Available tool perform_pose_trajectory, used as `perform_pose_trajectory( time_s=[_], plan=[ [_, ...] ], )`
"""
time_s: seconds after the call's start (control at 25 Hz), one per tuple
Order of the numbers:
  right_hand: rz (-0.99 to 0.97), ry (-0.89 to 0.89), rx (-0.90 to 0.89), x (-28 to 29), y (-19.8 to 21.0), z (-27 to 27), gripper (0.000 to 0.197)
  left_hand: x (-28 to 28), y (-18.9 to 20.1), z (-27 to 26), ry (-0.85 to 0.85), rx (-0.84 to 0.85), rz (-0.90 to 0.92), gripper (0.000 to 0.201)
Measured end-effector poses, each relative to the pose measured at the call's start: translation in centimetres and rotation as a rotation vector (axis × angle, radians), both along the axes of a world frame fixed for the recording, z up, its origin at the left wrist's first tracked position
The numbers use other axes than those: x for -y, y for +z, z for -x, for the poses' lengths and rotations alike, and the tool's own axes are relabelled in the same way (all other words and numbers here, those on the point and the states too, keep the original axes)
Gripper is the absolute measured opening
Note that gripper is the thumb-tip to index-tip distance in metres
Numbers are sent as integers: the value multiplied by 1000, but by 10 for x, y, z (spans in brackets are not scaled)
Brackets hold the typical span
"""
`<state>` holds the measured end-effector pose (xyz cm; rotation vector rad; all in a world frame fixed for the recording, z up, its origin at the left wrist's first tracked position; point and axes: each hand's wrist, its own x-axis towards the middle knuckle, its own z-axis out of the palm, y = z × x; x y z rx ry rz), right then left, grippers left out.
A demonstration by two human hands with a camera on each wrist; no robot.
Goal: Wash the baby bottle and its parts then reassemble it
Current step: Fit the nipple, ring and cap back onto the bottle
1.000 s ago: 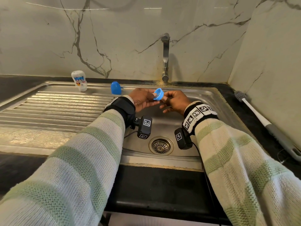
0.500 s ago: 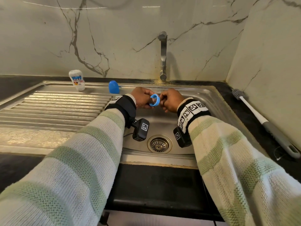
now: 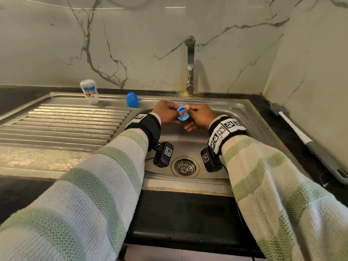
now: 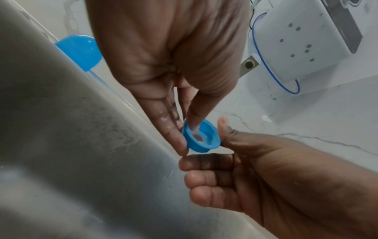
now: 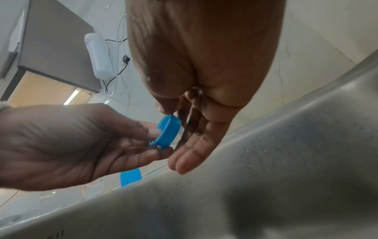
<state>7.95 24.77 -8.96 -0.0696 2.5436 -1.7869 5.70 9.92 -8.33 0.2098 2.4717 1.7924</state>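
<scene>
Over the sink basin (image 3: 237, 117), both hands hold a small blue screw ring (image 3: 182, 114) with a clear teat seated inside it (image 4: 196, 137). My left hand (image 3: 174, 113) pinches the ring (image 4: 201, 139), thumb pushed into its opening and fingers on its outer wall. My right hand (image 3: 190, 114) grips the opposite rim, thumb on top and index finger underneath (image 5: 166, 131). The white bottle body (image 3: 90, 92) stands upside down on the drainboard's back edge. Right of it stands the blue cap (image 3: 132, 100). Both hands look wet.
The tap (image 3: 190, 65) stands behind the hands with no water running. A drain strainer (image 3: 185, 167) sits in the basin floor below the wrists. A white and grey bottle brush (image 3: 301, 134) lies on the dark counter at right. The ribbed drainboard (image 3: 66, 125) stretches left.
The ring has been turned so that its open side faces up. Both hands have closed in on it, the right thumb now over its rim. The bottle and the cap have not moved.
</scene>
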Motion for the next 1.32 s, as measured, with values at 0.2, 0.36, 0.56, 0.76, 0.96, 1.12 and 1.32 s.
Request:
perform_pose_trajectory(
  time_s=[0.2,0.36,0.56,0.76,0.96,1.12,1.32],
  plan=[
    [115,-55,0,-4,3,1,39,5,2,-1,-93,-58,-30,30],
    [44,-82,14,-8,2,5,71,8,-1,7,-33,-102,141,30],
    [-220,-328,-497,-9,9,10,42,7,9,7,213,-412,428,26],
    [-728,85,-88,-9,1,4,31,0,-8,7,-118,-171,1018,32],
    [-599,-172,-426,-13,9,8,37,8,-3,9,11,-308,852,28],
    [-880,77,-93,-11,-6,4,31,1,-2,3,14,-285,767,24],
    [-676,-130,-324,-11,7,8,33,3,-10,4,-83,-186,1001,40]
  ],
)
